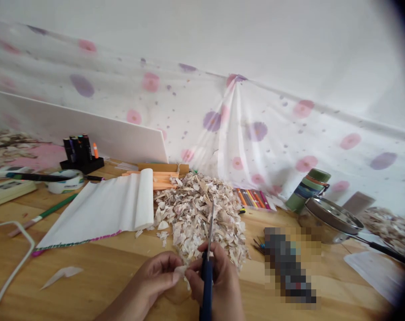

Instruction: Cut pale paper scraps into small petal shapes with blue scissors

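Observation:
My right hand (218, 281) grips blue-handled scissors (208, 263), blades pointing up and away over a heap of small paper scraps (198, 214). My left hand (158, 276) pinches a small pale paper piece (181, 270) right beside the scissor blades. Both hands are low at the near edge of the wooden table (98, 276).
A partly rolled white sheet (105, 209) lies left of the heap. Markers in a black stand (80, 154), a tape roll (67, 180), a white board (88, 129), coloured pencils (252, 198), a striped mug (307, 187), a steel pan (332, 220) and a floral cloth (255, 129) surround the area.

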Action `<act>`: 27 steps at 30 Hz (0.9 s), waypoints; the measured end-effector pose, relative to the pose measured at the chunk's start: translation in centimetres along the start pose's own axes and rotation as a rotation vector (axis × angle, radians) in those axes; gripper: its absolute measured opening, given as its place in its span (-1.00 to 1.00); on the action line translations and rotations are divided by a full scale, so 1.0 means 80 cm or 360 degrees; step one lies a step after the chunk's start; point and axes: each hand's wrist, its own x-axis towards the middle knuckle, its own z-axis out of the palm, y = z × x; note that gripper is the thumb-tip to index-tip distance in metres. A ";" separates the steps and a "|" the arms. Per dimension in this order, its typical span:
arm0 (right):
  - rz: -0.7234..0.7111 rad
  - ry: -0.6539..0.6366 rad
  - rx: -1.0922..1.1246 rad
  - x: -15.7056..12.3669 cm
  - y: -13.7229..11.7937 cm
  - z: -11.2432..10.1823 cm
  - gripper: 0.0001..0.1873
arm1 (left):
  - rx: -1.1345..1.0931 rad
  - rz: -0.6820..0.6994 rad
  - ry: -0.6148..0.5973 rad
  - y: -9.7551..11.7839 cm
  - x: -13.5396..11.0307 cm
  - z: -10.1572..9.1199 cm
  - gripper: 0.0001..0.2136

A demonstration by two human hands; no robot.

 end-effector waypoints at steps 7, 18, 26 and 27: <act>0.0019 -0.0045 -0.0094 -0.003 0.011 0.002 -0.60 | 0.0465 0.0164 0.0086 0.017 0.000 0.002 -0.83; 0.0053 0.0020 -0.0163 -0.001 -0.001 0.002 -0.47 | 0.0085 0.0027 0.0294 0.021 -0.003 0.004 -0.83; -0.0080 -0.0206 -0.0455 -0.002 0.026 -0.009 -0.40 | -0.0028 0.0236 0.0508 0.051 0.001 0.000 -0.84; -0.0072 -0.0241 -0.0481 -0.001 0.030 -0.011 -0.39 | -0.0034 0.0261 0.0519 0.054 0.001 0.000 -0.84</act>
